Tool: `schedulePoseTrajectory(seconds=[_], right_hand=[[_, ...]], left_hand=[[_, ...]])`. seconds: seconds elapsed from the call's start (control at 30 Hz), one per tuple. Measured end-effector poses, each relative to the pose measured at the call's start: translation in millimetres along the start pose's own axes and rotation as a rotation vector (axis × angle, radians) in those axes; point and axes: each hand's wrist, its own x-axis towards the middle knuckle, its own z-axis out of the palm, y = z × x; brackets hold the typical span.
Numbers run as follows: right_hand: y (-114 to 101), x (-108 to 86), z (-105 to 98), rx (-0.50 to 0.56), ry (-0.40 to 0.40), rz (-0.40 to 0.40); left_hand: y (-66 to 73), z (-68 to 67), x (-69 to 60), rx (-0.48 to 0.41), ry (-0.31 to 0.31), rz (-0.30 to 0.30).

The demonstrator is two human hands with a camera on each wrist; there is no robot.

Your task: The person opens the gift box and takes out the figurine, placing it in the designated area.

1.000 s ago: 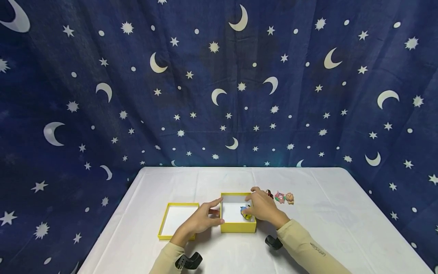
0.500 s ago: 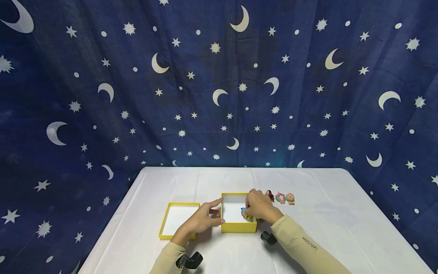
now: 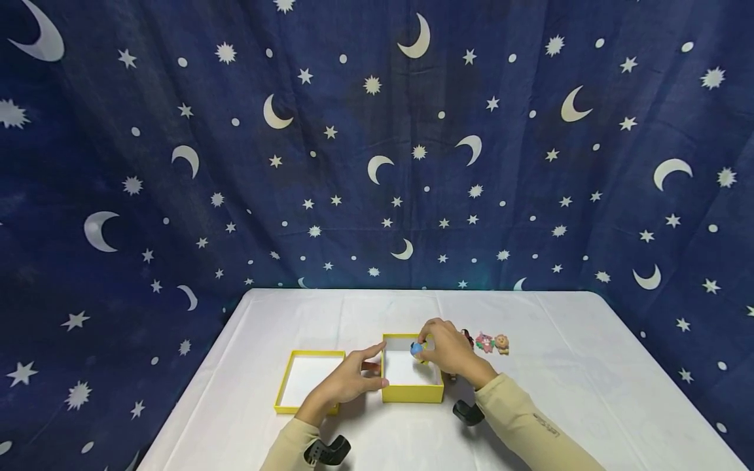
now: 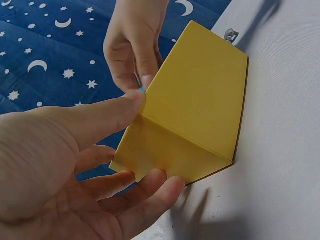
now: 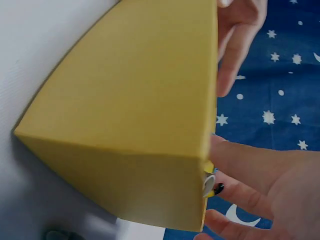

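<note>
A yellow box (image 3: pixel 412 394) with a white inside stands without its lid in mid-table. My left hand (image 3: pixel 347 378) rests against its left side, the thumb at the near corner and several fingertips on the wall, as the left wrist view shows. Over the right part of the box, my right hand (image 3: pixel 450 350) pinches a small blue and yellow toy figure (image 3: pixel 417 348) between thumb and fingers. The figure is raised off the box floor. In the right wrist view the box wall (image 5: pixel 115 90) hides most of it.
Left of the box lies the yellow-rimmed lid (image 3: pixel 284 383), its white inside up. Beyond the right hand are a dark-haired figure (image 3: pixel 467 337), partly covered, a pink and green figure (image 3: pixel 485 342) and a lion figure (image 3: pixel 502 343). A small grey object (image 4: pixel 231 35) sits beside the box.
My right hand closed its fingers on the blue and yellow figure and lifted it from the box floor, turning it blue side up. The left hand has stayed against the box.
</note>
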Motion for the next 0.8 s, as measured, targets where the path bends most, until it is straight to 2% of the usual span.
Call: schedulePoseTrajectory(seconds=[0.37,0.8], right_hand=[[-1,0.5,-9,0.140,0.041,0.029],[7,2.3,-19,0.248,0.037,-0.016]], left_hand=[[0.3,1.5,1.0,0.025,0.005,-0.028],[0.9,1.3,0.1,0.021,0.006,0.019]])
